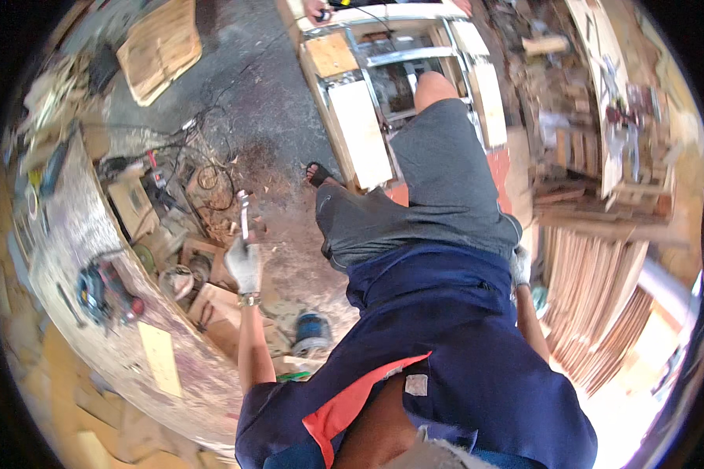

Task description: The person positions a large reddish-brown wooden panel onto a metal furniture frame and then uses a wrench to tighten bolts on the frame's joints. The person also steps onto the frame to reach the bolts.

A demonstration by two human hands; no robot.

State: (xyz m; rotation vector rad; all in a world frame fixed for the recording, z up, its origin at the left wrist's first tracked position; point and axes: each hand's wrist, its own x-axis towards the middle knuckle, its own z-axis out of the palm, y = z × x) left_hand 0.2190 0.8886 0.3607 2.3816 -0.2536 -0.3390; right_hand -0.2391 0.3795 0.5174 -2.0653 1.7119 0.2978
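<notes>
My left hand (245,267), in a pale work glove, is closed around a slim, shiny metal tool (245,215) that points away from me over the floor; its exact kind is too blurred to tell. My right hand (521,267), also gloved, hangs beside my right hip. My grey shorts hide part of it, and its fingers cannot be made out. In front of me stands a long wooden frame (360,133) with metal rails and pale panels, and my right knee is over it. At its far end another person's hand (317,11) is beside a yellow and black object.
A worn workbench (94,234) on the left bears a power tool (102,291). Wood scraps, cables and a blue container (312,332) lie along its side. Stacked boards (587,297) stand at right, below a cluttered rack (579,148). A wooden panel (160,51) lies far left.
</notes>
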